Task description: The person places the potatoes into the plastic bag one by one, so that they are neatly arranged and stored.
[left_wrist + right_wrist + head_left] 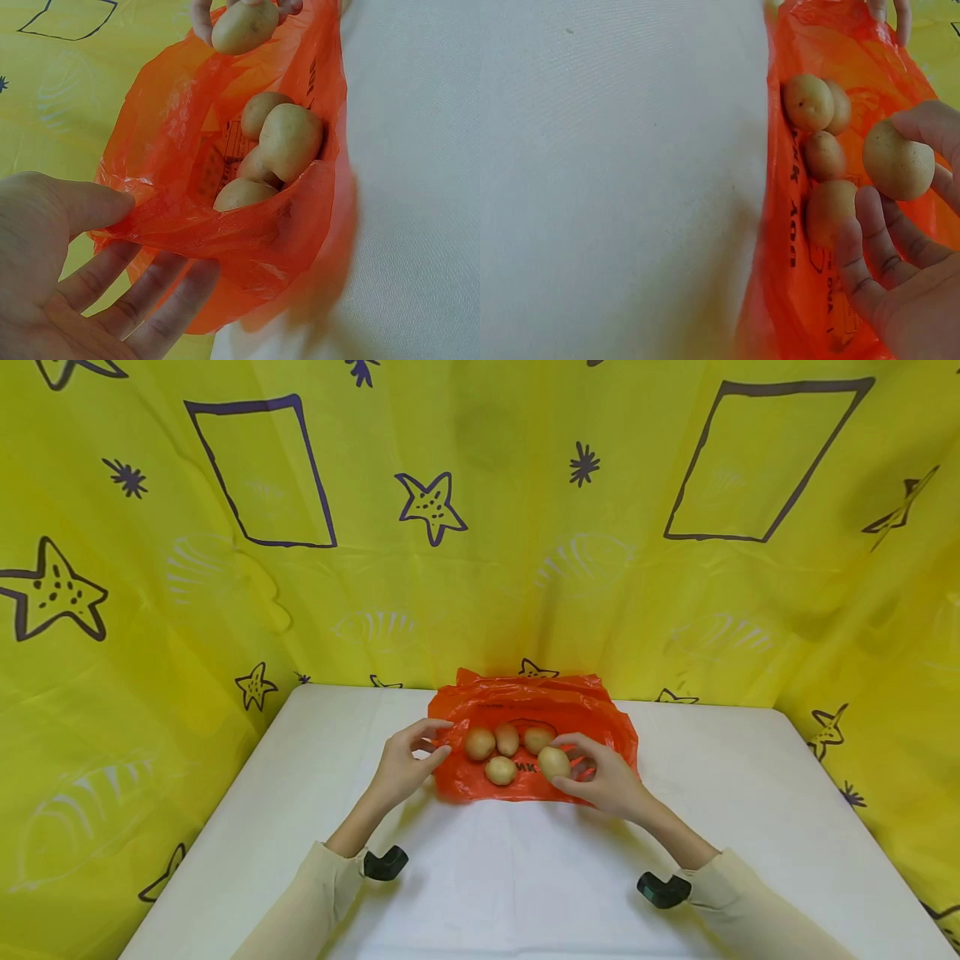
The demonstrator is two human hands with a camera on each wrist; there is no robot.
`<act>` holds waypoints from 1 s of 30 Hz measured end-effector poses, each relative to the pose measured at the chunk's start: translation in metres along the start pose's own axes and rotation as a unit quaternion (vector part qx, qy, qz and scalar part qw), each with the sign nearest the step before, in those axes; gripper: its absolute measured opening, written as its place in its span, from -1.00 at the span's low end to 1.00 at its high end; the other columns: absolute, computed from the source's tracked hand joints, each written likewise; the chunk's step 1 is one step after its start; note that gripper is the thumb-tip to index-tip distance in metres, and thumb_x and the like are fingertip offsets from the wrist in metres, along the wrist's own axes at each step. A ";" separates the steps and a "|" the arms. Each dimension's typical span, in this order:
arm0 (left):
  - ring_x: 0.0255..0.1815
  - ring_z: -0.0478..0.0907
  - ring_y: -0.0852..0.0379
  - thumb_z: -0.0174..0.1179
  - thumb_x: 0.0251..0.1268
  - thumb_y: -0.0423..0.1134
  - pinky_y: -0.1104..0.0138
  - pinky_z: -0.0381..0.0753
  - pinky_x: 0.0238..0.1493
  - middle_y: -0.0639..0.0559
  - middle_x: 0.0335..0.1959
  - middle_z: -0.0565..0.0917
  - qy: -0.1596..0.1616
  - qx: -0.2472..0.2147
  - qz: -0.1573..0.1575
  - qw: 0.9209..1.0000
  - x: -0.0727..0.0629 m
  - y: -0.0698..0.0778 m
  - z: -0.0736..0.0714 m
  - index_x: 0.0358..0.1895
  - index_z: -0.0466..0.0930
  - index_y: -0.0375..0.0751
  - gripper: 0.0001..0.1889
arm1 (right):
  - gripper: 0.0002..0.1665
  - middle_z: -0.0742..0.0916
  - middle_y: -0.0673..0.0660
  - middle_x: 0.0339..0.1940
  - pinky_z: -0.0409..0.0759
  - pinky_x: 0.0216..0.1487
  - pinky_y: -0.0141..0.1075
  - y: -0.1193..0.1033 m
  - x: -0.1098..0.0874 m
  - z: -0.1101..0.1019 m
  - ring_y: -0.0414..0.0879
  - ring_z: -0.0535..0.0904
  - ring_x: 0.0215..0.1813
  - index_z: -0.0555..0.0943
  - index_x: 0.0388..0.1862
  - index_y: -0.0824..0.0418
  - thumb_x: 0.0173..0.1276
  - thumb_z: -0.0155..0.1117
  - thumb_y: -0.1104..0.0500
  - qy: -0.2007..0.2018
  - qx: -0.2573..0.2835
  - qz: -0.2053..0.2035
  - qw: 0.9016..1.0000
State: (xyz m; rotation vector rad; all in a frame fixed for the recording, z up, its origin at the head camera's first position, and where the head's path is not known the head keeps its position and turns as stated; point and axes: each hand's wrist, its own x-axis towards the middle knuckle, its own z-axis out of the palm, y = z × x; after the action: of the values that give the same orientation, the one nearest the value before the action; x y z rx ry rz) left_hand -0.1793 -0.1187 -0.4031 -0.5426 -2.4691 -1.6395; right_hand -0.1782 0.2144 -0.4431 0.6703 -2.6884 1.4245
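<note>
An orange-red plastic bag [450,783] lies spread with its mouth facing me, dark print showing on it. Several potatoes [500,770] rest inside, grouped near the middle. My right hand [611,781] grips another potato [897,160] between thumb and fingers, held above the bag's right part. At the opposite side, my left hand [401,767] pinches the bag's edge. In the left wrist view, the left thumb lies on the near face of the plastic, with the other fingers behind it.
The bag rests on a white-covered table [480,893] toward its far edge. Yellow curtains [495,585] printed with stars and fish hang behind and on both sides. Each wrist wears a dark device [386,863] at the sleeve's end.
</note>
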 end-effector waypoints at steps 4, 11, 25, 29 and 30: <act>-0.19 0.65 -0.29 0.28 0.32 -0.54 0.46 0.62 -0.33 -0.33 -0.10 0.70 0.002 0.001 0.000 1.000 0.000 -0.001 0.000 0.13 0.63 -0.41 -0.68 | -0.43 0.72 0.11 -0.09 0.69 -0.19 -0.29 0.002 0.003 0.007 -0.07 0.66 -0.24 0.59 0.22 0.07 0.25 0.57 0.15 0.004 0.005 -0.001 1.000; -0.21 0.65 -0.28 0.28 0.31 -0.55 0.46 0.62 -0.34 -0.32 -0.11 0.70 0.007 0.002 0.002 1.000 -0.001 0.004 0.000 0.11 0.64 -0.41 -0.69 | -0.43 0.71 0.10 -0.12 0.70 -0.25 -0.27 0.008 0.010 0.019 -0.01 0.65 -0.22 0.58 0.23 0.03 0.27 0.56 0.12 0.001 0.016 0.032 0.999; -0.18 0.67 -0.18 0.34 0.32 -0.46 0.42 0.65 -0.31 -0.20 -0.08 0.72 0.011 0.007 -0.008 1.000 0.009 -0.040 0.007 0.15 0.67 -0.24 -0.66 | -0.44 0.69 0.06 -0.21 0.67 -0.25 -0.31 0.016 0.014 0.035 -0.05 0.63 -0.26 0.59 0.22 0.04 0.25 0.56 0.12 0.016 -0.009 0.049 0.999; -0.20 0.67 -0.09 0.36 0.33 -0.41 0.38 0.68 -0.32 -0.11 -0.09 0.73 0.005 0.000 -0.005 1.000 0.009 -0.042 0.006 0.14 0.69 -0.14 -0.67 | -0.45 0.68 0.05 -0.23 0.66 -0.23 -0.31 0.017 0.014 0.037 -0.06 0.63 -0.25 0.59 0.20 0.05 0.25 0.57 0.12 0.020 -0.016 0.043 0.999; -0.20 0.67 -0.07 0.36 0.33 -0.40 0.38 0.69 -0.32 -0.10 -0.09 0.73 0.003 0.000 -0.004 1.000 0.009 -0.042 0.005 0.14 0.69 -0.13 -0.67 | -0.45 0.68 0.05 -0.24 0.66 -0.23 -0.30 0.017 0.014 0.037 -0.06 0.62 -0.25 0.60 0.20 0.05 0.24 0.57 0.12 0.021 -0.017 0.042 0.999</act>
State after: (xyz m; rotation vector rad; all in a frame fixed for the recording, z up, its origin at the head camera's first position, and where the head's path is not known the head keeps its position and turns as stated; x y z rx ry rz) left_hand -0.2026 -0.1262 -0.4385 -0.5271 -2.4708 -1.6411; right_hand -0.1911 0.1881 -0.4750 0.5256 -2.7320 1.3909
